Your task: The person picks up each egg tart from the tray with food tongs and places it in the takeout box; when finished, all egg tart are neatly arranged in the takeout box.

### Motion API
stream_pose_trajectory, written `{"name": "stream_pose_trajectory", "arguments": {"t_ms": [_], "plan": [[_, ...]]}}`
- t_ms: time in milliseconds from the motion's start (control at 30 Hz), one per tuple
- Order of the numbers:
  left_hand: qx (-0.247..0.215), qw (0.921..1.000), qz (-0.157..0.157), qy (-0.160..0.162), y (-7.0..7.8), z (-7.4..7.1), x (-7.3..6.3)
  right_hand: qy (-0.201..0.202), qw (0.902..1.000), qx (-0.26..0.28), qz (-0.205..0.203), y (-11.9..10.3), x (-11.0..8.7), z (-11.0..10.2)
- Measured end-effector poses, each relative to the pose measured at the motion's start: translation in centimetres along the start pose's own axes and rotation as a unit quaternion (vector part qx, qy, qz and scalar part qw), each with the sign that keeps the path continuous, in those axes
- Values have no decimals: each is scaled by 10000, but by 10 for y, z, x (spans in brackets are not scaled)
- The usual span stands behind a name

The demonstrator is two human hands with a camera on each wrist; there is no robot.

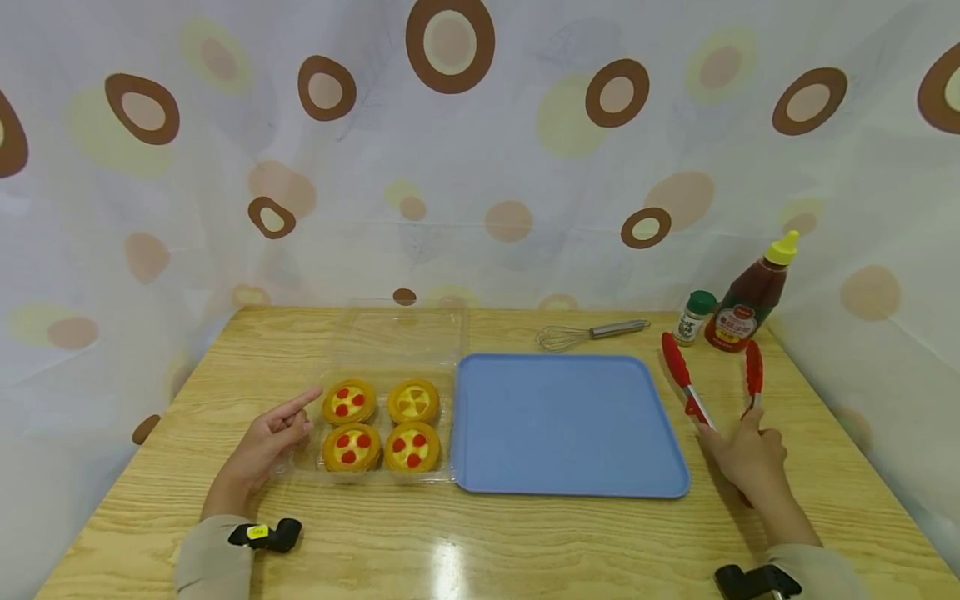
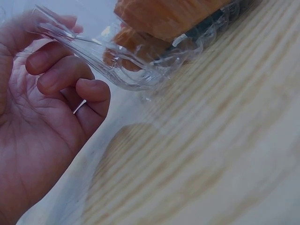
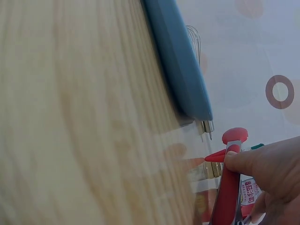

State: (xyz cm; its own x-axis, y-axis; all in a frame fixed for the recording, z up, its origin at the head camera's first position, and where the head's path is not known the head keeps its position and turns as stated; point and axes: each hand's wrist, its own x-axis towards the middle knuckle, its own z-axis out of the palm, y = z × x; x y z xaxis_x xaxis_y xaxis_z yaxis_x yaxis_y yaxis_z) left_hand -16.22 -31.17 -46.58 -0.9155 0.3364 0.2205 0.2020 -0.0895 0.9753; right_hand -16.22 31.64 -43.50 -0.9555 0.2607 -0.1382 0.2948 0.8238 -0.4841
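Observation:
My left hand (image 1: 266, 442) grips the left rim of a clear plastic box (image 1: 442, 477), index finger stretched along it and the other fingers curled. The box's lid (image 1: 401, 337) is folded back. Several round tarts (image 1: 351, 447) sit inside; three carry red dots, and a back-right tart (image 1: 413, 402) has tan wedges. The rim runs past my curled fingers (image 2: 65, 75) in the left wrist view. At the right, my right hand (image 1: 750, 457) holds red-tipped tongs (image 1: 678, 367), whose two arms are spread with nothing between the tips. A red tongs handle (image 3: 228, 192) shows under my thumb in the right wrist view.
A blue tray (image 1: 562, 425) lies between the box and the tongs. Behind it rests a wire whisk (image 1: 592, 332). A green-capped shaker (image 1: 693, 318) and a red sauce bottle (image 1: 750, 300) with a yellow nozzle stand beyond the tongs. A patterned cloth (image 1: 510, 167) hangs behind the table.

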Motion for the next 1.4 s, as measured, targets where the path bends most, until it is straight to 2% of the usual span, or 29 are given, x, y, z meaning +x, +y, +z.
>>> {"name": "stream_pose_trajectory", "arguments": {"t_ms": [200,433,500,600,733,867,933,1033,1100,1267,1400], "plan": [[75,9999,-53,46,0,-1,-1,47,9999,36,-112,1,0,3],[54,9999,-90,116,0,1,0,-112,9998,146,65,0,-2,0],[39,9999,-85,94,0,1,-1,-33,9999,102,113,-2,-4,-1],[20,9999,-90,52,0,1,-1,295,9995,-58,81,-7,-8,0],[30,9999,-142,58,0,0,-1,848,9958,-32,-331,-21,-14,-1],[63,9997,-208,120,0,0,-1,1299,9865,223,-973,-45,-20,-3],[83,9996,-231,136,1,0,-1,1387,9812,346,-1298,-57,-23,-3],[99,9995,-274,140,0,1,0,1194,9760,647,-1703,-75,-25,-3],[95,9994,-287,146,0,1,0,888,9737,892,-1900,-88,-24,-2],[18,9996,-248,149,0,1,0,95,9693,1363,-2046,-124,-21,7],[-8,9998,-185,120,1,1,0,-307,9591,1837,-2130,-152,-11,23]]}}
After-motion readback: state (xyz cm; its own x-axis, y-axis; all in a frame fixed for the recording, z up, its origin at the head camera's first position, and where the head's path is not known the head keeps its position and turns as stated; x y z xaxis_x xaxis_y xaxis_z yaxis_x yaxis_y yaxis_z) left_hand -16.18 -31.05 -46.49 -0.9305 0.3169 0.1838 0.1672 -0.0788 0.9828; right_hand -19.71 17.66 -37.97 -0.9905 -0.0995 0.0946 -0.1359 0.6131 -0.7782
